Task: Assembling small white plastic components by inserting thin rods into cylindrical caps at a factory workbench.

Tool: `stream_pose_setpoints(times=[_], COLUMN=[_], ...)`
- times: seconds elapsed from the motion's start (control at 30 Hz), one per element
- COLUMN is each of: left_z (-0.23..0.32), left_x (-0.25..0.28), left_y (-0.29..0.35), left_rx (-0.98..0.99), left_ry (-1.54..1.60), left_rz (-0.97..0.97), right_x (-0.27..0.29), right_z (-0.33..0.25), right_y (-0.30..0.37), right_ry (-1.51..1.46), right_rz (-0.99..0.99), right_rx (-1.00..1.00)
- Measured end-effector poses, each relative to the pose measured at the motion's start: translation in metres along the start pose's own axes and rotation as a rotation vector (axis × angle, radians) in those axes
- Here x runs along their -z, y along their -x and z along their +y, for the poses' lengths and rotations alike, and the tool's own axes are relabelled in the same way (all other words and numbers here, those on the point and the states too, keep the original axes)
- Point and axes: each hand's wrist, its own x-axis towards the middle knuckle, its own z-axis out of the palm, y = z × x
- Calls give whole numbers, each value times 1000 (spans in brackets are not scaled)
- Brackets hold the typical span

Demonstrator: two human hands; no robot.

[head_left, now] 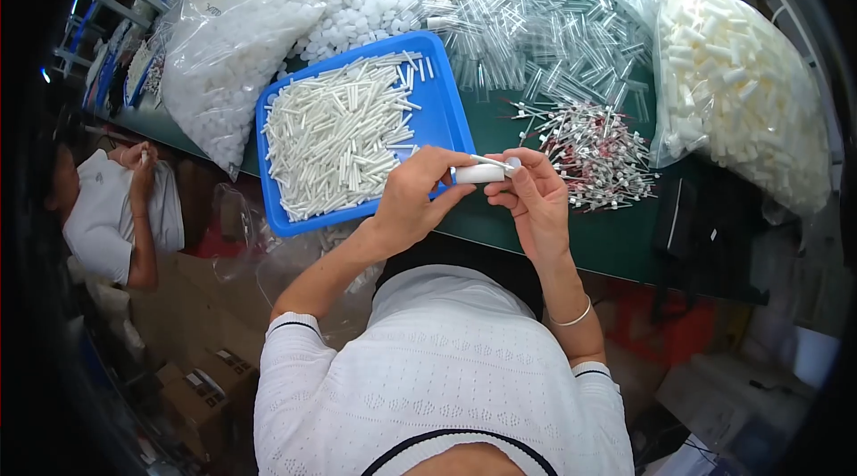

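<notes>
My two hands meet above the near edge of the green table. Between the thumb and fingers of my left hand (412, 196) lies a short white cylinder (480, 174), held level, and a thin white stick (486, 160) runs along its upper side. My right hand (541, 199) pinches a small round white cap (512, 164) at the cylinder's right end. Whether cap and cylinder are joined, I cannot tell. Left of the hands, a blue tray (451, 92) holds a heap of thin white sticks (344, 132). To the right lies a pile of small white parts with red wires (594, 154).
Clear plastic tubes (553, 29) are heaped at the back, beside loose white caps (370, 19). A bag of white caps (223, 56) stands left, and a bag of cream cylinders (741, 87) right. Another person (120, 208) sits at the far left. Cardboard boxes (201, 391) lie below.
</notes>
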Motion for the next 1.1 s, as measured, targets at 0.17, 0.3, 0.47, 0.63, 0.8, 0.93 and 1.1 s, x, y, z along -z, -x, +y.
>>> stream_pose_setpoints(times=[0.17,0.3,0.47,0.63,0.8,0.93,1.1], left_z=[-12,-12,-10,-7,5,-3,-10], left_x=[0,3,9,9,1,5,13], left_y=[7,5,2,-1,6,1,-57], left_rx=[-154,-220,-158,-127,103,254,188], left_ry=[-111,-137,-86,-88,112,172,228], left_rz=[60,67,32,7,-17,-124,-307], right_x=[0,4,3,6,1,-6,4], right_z=[-3,-4,-8,-6,8,-12,-18], right_y=[7,7,4,-1,1,-12,-13], right_ry=[-33,54,116,220,309,1293,1384], right_rz=[-57,-75,-122,-123,-31,-136,-96], right_rx=[-124,-129,-110,-63,62,681,719])
